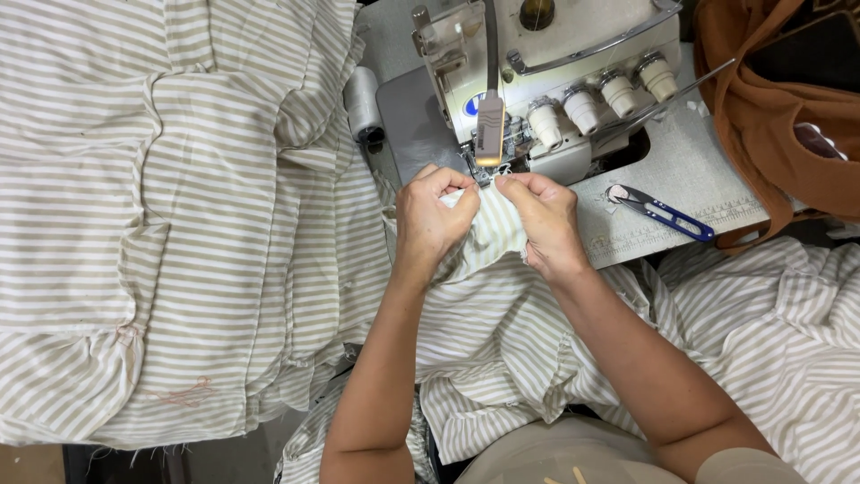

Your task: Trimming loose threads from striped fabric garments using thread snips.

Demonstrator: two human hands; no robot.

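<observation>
Hands pinch the striped cloth (pixel 488 235) tight: left hand (pixel 432 220) and right hand (pixel 544 220) hold its edge flat by the sewing machine (pixel 555 81). Blue snips (pixel 658 211) lie near on the table (pixel 699 170).

My grey sewing table (pixel 690 170) carries the white overlock machine (pixel 555 81), blue-handled thread snips (pixel 661 213) and a white thread cone (pixel 363 103) at its left. Beige-striped fabric (pixel 179 224) covers its left side; brown cloth (pixel 770 116) lies at right.

Soft matt striped cloth (pixel 224 224), glossy plastic-and-metal sewing machine (pixel 573 63), blue-handled metal snips (pixel 658 211).
</observation>
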